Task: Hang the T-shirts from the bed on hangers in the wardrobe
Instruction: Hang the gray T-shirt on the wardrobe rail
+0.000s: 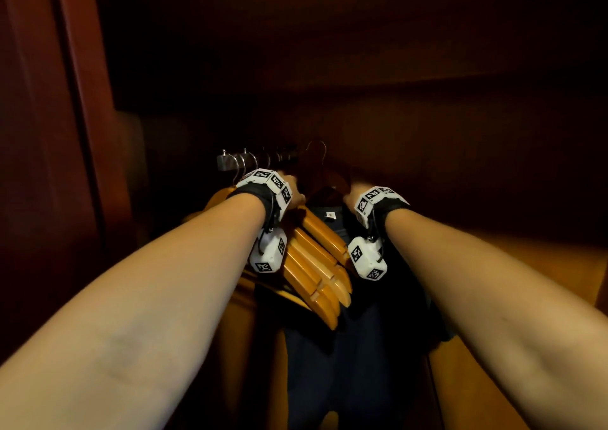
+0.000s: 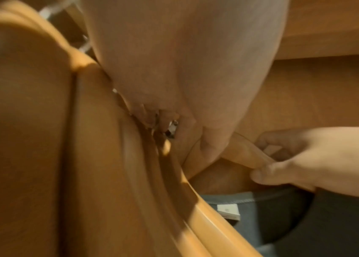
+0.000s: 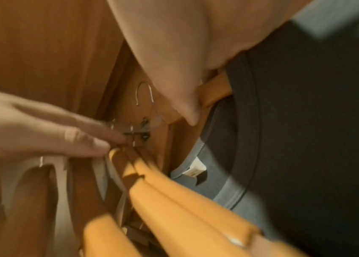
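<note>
A dark navy T-shirt with a white neck label is already draped on a light orange wooden hanger inside the reddish-brown wooden wardrobe. By the look of it, the hanger's metal hook is not yet over the dark wardrobe rail, so the dressing step seems done and hooking on is what remains for this shirt.

The right hand pinches one arm of the hanger between thumb and fingers. The left hand reaches with extended fingers among the hooks by the rail; whether it grasps anything I cannot tell.

Just left of the shirt, a bunch of bare orange wooden hangers hangs from the rail. The bed is out of view, so how many T-shirts remain cannot be judged.
</note>
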A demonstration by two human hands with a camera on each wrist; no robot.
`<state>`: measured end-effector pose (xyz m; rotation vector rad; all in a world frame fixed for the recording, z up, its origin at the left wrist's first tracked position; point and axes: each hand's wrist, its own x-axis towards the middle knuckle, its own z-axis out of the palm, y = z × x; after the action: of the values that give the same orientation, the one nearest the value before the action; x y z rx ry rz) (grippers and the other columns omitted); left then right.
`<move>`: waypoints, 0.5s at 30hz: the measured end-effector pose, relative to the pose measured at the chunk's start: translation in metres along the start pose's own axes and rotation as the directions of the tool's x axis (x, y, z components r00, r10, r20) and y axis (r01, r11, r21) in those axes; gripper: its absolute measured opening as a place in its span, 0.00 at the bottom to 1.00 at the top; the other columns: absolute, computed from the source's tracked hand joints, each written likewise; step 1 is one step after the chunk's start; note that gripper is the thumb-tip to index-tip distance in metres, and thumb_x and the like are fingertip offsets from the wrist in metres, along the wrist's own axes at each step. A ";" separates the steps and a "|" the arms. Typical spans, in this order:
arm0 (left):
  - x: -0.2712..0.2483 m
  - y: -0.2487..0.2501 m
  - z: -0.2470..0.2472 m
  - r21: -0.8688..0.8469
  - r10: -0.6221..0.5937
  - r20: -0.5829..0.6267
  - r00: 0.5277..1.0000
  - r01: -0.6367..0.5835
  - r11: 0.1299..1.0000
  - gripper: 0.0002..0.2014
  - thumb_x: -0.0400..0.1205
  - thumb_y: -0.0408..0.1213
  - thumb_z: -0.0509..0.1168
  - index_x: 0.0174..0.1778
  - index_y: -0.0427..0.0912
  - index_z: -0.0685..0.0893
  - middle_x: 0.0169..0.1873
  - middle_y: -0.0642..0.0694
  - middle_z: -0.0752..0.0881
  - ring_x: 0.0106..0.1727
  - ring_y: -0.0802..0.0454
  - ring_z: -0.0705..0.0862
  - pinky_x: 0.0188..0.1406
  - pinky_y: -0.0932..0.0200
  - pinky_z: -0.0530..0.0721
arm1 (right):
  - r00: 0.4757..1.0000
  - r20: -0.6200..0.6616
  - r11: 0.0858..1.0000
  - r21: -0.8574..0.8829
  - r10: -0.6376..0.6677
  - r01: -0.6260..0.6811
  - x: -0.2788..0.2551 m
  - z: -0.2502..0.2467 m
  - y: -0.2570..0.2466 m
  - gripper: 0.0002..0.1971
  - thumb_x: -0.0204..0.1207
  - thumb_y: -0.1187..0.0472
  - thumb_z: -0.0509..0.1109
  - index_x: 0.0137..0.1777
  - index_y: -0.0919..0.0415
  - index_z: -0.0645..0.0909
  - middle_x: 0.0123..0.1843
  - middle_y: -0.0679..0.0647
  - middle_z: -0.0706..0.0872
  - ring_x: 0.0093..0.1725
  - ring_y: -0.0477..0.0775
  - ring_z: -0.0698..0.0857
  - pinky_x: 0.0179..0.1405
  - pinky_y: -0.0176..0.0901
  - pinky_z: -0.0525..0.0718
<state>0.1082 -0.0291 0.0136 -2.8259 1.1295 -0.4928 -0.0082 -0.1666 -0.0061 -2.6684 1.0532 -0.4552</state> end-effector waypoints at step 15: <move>0.002 -0.017 0.002 -0.037 0.051 0.020 0.998 -0.051 0.998 0.32 0.82 0.58 0.62 0.79 0.46 0.73 0.73 0.40 0.77 0.72 0.38 0.77 0.70 0.42 0.77 | 0.983 0.150 0.896 -0.414 -0.108 0.162 0.016 -0.011 -0.047 0.52 0.79 0.56 0.75 0.89 0.51 0.38 0.90 0.62 0.45 0.83 0.76 0.61 0.73 0.73 0.74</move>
<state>0.1218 -0.0182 0.0157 -2.8177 1.2158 -0.4426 0.0278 -0.1451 0.0223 -3.1190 1.0319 -0.0814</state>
